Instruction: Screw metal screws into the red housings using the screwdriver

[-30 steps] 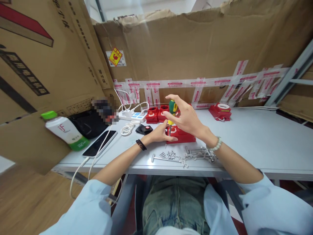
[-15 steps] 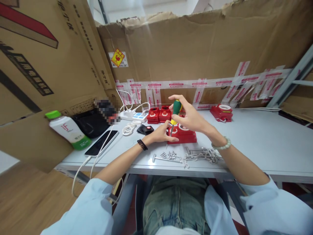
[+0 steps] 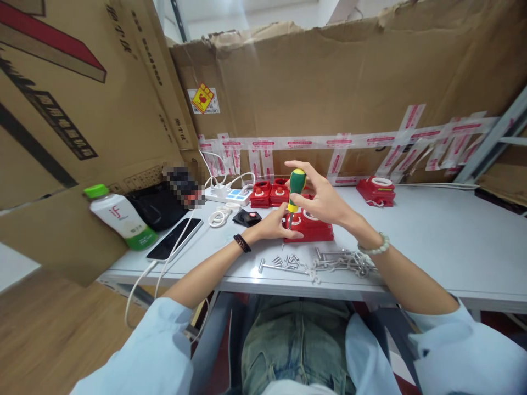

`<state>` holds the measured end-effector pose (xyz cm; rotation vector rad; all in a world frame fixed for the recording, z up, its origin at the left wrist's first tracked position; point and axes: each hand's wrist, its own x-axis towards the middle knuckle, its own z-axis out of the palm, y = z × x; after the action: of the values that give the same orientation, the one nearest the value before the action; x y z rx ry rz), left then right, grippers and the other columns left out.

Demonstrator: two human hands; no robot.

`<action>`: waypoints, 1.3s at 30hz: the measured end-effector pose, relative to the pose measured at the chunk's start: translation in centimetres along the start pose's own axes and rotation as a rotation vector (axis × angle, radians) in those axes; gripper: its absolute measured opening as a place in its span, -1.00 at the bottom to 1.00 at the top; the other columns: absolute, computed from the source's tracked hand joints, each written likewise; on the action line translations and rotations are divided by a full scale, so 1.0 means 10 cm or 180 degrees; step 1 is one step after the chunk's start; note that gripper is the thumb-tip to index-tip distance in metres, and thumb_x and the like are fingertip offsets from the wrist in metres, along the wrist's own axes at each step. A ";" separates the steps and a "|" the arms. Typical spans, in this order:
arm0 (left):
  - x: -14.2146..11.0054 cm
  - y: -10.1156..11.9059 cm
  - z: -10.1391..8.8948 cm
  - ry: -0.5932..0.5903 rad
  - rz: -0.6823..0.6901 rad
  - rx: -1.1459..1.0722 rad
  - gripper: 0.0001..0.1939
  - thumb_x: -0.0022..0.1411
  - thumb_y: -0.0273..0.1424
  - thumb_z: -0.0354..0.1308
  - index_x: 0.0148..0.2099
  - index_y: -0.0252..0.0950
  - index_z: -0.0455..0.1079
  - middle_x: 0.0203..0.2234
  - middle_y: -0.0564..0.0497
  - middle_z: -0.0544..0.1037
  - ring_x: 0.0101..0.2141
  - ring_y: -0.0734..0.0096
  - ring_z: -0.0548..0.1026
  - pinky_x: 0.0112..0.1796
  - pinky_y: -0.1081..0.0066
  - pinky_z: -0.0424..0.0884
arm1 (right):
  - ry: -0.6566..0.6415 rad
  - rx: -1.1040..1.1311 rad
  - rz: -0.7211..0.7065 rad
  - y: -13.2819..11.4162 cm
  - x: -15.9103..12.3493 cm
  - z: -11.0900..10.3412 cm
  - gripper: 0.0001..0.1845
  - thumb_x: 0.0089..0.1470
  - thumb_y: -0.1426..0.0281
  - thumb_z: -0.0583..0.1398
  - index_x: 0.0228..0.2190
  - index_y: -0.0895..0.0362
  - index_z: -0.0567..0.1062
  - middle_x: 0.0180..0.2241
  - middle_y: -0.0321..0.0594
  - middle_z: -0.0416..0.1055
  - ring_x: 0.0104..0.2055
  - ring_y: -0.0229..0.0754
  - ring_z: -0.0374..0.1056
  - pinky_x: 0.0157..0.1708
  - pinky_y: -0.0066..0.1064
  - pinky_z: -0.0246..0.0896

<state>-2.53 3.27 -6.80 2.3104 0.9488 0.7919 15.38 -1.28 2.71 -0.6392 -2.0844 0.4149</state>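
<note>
My right hand (image 3: 319, 192) grips the green and yellow handle of a screwdriver (image 3: 297, 184). The screwdriver stands nearly upright, its tip down at the left end of a red box-shaped housing (image 3: 315, 232) with white rings on top. Thumb and fingers of my left hand (image 3: 276, 224) are closed round that left end, holding the housing against the table. In front of it lie several loose screws (image 3: 290, 260) and a T-shaped metal rod (image 3: 284, 267). A heap of metal rods with chains (image 3: 348, 262) is to their right.
Behind my hands stand red housings (image 3: 260, 195) beside a white power strip (image 3: 226, 195). Another red housing (image 3: 375, 192) sits farther right. To the left are a phone (image 3: 175, 240), a bottle (image 3: 121, 219), a coiled white cable (image 3: 218, 218) and small black parts (image 3: 247, 218). Cardboard (image 3: 313, 88) walls the back.
The view has shifted slightly, so everything sits a little farther right. The screwdriver handle looks a bit more upright; both hands keep their holds.
</note>
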 end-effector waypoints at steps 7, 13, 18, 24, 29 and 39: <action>0.00 0.03 -0.01 0.0066 -0.0037 -0.0007 -0.21 -0.08 -0.05 0.39 0.11 -0.33 0.22 -0.10 -0.16 0.50 -0.09 0.00 0.48 -0.10 0.08 0.43 | 0.0462 -0.0705 0.0016 0.03 0.01 0.10 -0.60 0.10 0.33 0.21 -0.01 0.05 0.33 -0.42 -0.37 0.32 -0.46 -0.29 0.23 -0.36 -0.33 0.25; -0.01 0.03 -0.01 0.0026 -0.0042 -0.0134 -0.23 -0.05 -0.06 0.39 0.08 -0.30 0.18 -0.16 -0.10 0.52 -0.17 0.10 0.51 -0.15 0.12 0.45 | -0.0057 0.0121 0.0104 0.06 0.03 -0.04 -0.53 0.05 0.43 0.16 0.03 0.05 0.26 -0.23 -0.24 0.40 -0.24 -0.22 0.39 -0.26 -0.32 0.34; -0.01 0.01 0.00 0.0020 -0.0022 -0.0138 -0.25 -0.04 -0.06 0.38 0.09 -0.30 0.21 -0.10 -0.14 0.51 -0.13 0.09 0.50 -0.11 0.11 0.43 | -0.0304 0.0591 0.0132 0.02 0.04 -0.19 -0.59 0.01 0.41 0.21 -0.06 0.08 0.33 -0.29 -0.27 0.38 -0.27 -0.23 0.39 -0.30 -0.32 0.38; -0.01 0.01 0.00 0.0025 -0.0152 0.0079 -0.12 -0.06 -0.02 0.37 0.20 -0.35 0.17 -0.02 -0.19 0.47 -0.07 -0.02 0.46 -0.10 0.07 0.43 | 0.0444 -0.0110 0.0119 0.00 0.04 0.07 -0.61 -0.02 0.25 0.31 -0.22 0.07 0.26 -0.44 -0.40 0.26 -0.48 -0.33 0.19 -0.43 -0.38 0.24; -0.01 0.01 0.00 0.0049 -0.0098 0.0101 -0.12 -0.04 -0.04 0.36 0.22 -0.35 0.16 0.01 -0.20 0.45 0.02 -0.10 0.41 -0.02 0.00 0.38 | 0.0202 -0.0057 0.0105 0.02 0.03 0.04 -0.58 0.09 0.30 0.22 -0.04 0.05 0.23 -0.29 -0.29 0.34 -0.34 -0.26 0.30 -0.26 -0.30 0.31; -0.01 0.04 0.00 -0.0008 -0.0046 0.0159 -0.20 -0.02 -0.01 0.33 0.15 -0.33 0.19 -0.16 -0.10 0.49 -0.12 0.04 0.45 -0.09 0.07 0.41 | 0.0528 -0.0380 0.0370 -0.02 0.03 0.10 -0.60 -0.01 0.25 0.28 -0.19 0.07 0.24 -0.44 -0.37 0.30 -0.51 -0.29 0.22 -0.47 -0.36 0.22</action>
<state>-2.43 3.01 -6.57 2.3440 0.9937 0.7672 14.35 -1.33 2.54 -0.8400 -1.9305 0.2937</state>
